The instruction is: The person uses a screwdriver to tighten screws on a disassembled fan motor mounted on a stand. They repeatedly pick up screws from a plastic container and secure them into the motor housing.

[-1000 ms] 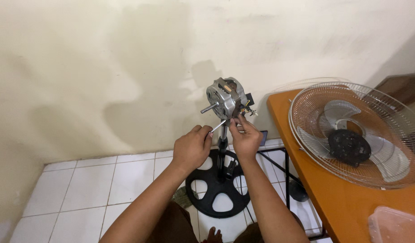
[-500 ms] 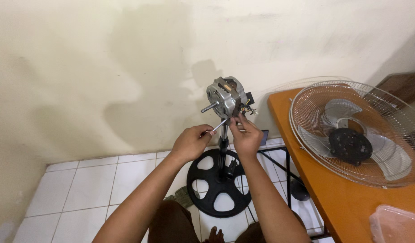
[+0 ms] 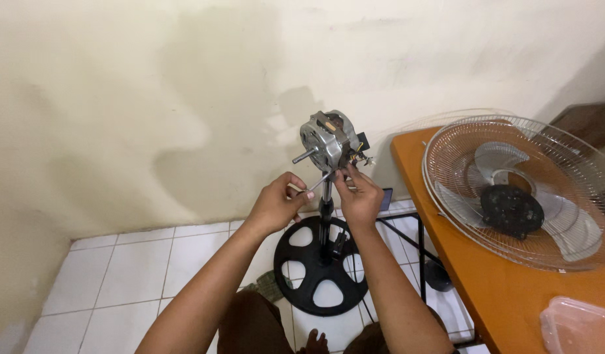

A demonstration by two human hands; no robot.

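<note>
Your left hand (image 3: 276,204) pinches a thin metal tool (image 3: 317,183), tip angled toward 2 o'clock under the bare fan motor (image 3: 329,140). Your right hand (image 3: 359,195) grips the underside of the motor where it meets the pole (image 3: 326,210). Motor sits on the pole above the black round base (image 3: 319,265). Fan cage (image 3: 519,190) lies on the orange table (image 3: 512,301) at 3 o'clock.

Fan grille (image 3: 520,190) and orange counter (image 3: 512,308) run off the right edge; clear plastic lid (image 3: 578,326) clipped at btm-right corner. Thin metal tool (image 3: 319,181) mostly hidden inside left hand (image 3: 274,206), tip too small to tell where it meets motor (image 3: 329,139).
</note>
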